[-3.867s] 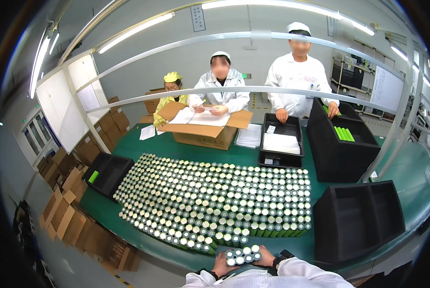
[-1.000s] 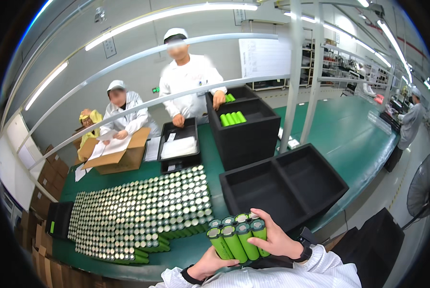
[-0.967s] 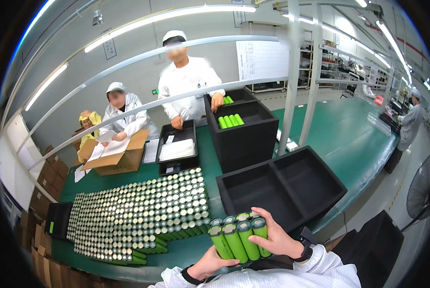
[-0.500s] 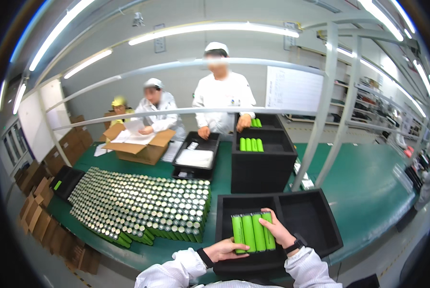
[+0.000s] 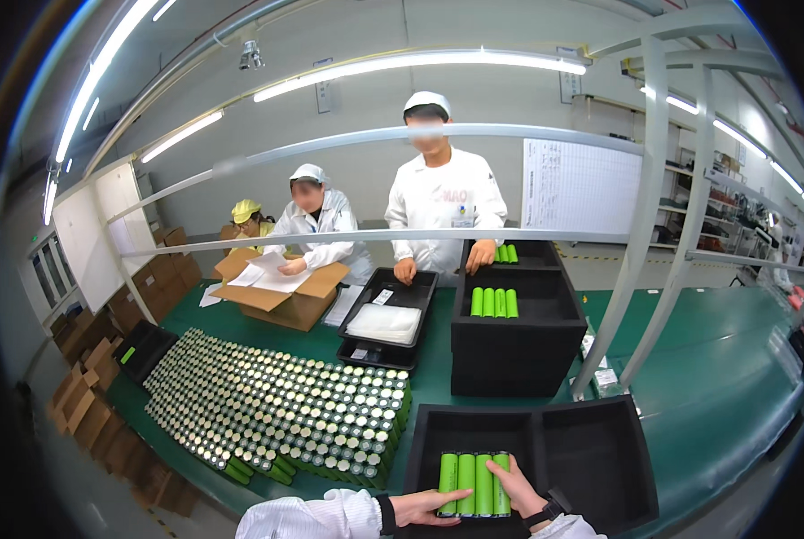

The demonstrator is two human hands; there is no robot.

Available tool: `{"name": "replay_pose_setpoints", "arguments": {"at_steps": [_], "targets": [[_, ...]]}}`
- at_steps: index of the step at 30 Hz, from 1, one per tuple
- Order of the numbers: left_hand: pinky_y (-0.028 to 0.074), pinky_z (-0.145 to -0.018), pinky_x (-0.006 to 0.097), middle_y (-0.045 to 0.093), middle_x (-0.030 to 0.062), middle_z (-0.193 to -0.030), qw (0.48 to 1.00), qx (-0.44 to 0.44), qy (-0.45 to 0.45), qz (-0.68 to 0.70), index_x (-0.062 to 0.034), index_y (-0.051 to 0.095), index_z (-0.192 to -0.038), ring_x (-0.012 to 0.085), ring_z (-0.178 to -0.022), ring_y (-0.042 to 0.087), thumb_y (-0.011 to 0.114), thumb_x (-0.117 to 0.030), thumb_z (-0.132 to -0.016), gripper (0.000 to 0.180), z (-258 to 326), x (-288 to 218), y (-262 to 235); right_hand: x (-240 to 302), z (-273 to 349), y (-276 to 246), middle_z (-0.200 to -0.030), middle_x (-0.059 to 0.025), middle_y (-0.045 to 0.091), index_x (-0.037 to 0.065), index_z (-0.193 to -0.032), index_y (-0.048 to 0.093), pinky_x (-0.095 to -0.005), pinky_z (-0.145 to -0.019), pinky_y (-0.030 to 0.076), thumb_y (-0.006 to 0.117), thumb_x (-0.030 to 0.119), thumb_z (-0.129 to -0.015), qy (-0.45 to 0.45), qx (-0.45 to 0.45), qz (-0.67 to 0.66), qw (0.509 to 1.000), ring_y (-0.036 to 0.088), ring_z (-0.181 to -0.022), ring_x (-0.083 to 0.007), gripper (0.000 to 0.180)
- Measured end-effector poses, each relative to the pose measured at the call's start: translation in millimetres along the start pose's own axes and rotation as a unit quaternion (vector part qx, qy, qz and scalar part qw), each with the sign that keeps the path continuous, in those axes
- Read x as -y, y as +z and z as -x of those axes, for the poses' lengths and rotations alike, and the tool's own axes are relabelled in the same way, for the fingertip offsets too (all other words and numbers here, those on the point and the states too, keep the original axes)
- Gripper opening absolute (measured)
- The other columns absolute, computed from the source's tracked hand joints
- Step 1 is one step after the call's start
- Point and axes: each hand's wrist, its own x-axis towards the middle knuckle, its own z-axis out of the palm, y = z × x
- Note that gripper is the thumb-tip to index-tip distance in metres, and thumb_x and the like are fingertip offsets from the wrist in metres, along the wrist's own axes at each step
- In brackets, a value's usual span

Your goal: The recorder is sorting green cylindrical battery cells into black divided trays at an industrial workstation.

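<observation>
Side by side in a row, several green cylindrical battery cells (image 5: 474, 485) are held between my two hands. My left hand (image 5: 422, 508) is closed on the row's left side, thumb across the front. From the right, my right hand (image 5: 516, 490) grips the other end, with its thumb near the top. The row is over the left compartment of a black two-compartment foam box (image 5: 597, 463); whether it touches the bottom cannot be seen. A large block of upright battery cells (image 5: 276, 404) stands to the left of the box.
Beyond my box stands a stack of black foam boxes (image 5: 514, 359) with green cells inside. Black trays (image 5: 393, 350) and an open carton (image 5: 285, 305) lie across the green table (image 5: 707, 395). Metal rails (image 5: 375, 236) cross ahead. Two white-clad co-workers and one in yellow are opposite.
The view has shifted, so my hands and the box appear lower in it. Both hands still hold the row of battery cells.
</observation>
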Motion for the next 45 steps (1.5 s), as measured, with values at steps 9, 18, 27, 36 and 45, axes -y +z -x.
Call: {"name": "replay_pose_setpoints", "arguments": {"at_steps": [9,18,27,36,45], "targets": [[0.057,-0.068,0.028,0.059,0.0044,-0.096,0.992,-0.118,-0.04,0.035,-0.0085,0.053,-0.114,0.0162,-0.08,0.058,0.061,-0.053,-0.088,0.052,-23,-2,-5,-22,-14,1,-0.114,-0.0098,0.057,0.004,-0.13,0.037,-0.0338,-0.086,0.049,0.067,0.022,-0.089,0.0,-0.037,-0.016,0.999,0.058,-0.103,-0.0197,0.054],[0.056,-0.065,0.027,0.056,0.0114,-0.102,0.996,-0.082,-0.029,-0.01,-0.0068,0.048,-0.12,0.0264,-0.082,0.062,0.055,-0.06,-0.088,0.063,-38,2,-10,-40,-29,-9,-0.114,-0.0107,0.058,0.001,-0.133,0.037,-0.0335,-0.088,0.048,0.067,0.022,-0.089,-0.039,-0.047,0.002,0.998,0.057,-0.105,-0.0203,0.057],[0.057,-0.072,0.031,0.046,0.0136,-0.116,0.993,-0.113,-0.043,0.003,-0.008,0.045,-0.125,0.0337,-0.098,0.056,0.054,-0.058,-0.09,0.062,-37,-4,-6,-39,-34,-7,-0.118,-0.0135,0.057,0.001,-0.135,0.036,-0.0348,-0.09,0.048,0.068,0.025,-0.088,-0.012,-0.047,0.009,0.999,0.057,-0.109,-0.023,0.062],[0.057,-0.076,0.033,0.045,0.0136,-0.122,0.992,-0.103,-0.066,-0.015,-0.0115,0.042,-0.129,0.0348,-0.103,0.055,0.053,-0.058,-0.09,0.062,-28,3,-5,-49,-31,-6,-0.118,-0.0136,0.057,0.001,-0.133,0.038,-0.0343,-0.089,0.048,0.067,0.026,-0.089,-0.019,-0.04,0.05,0.998,0.058,-0.108,-0.0223,0.059],[0.058,-0.076,0.034,0.047,0.0103,-0.125,0.988,-0.123,-0.083,-0.039,-0.0143,0.042,-0.131,0.0299,-0.103,0.057,0.052,-0.06,-0.09,0.062,-30,1,-2,-50,-31,-8,-0.127,-0.02,0.053,-0.001,-0.141,0.028,-0.0344,-0.096,0.044,0.071,0.035,-0.084,-0.006,-0.073,0.094,0.993,0.054,-0.116,-0.0268,0.079]]}}
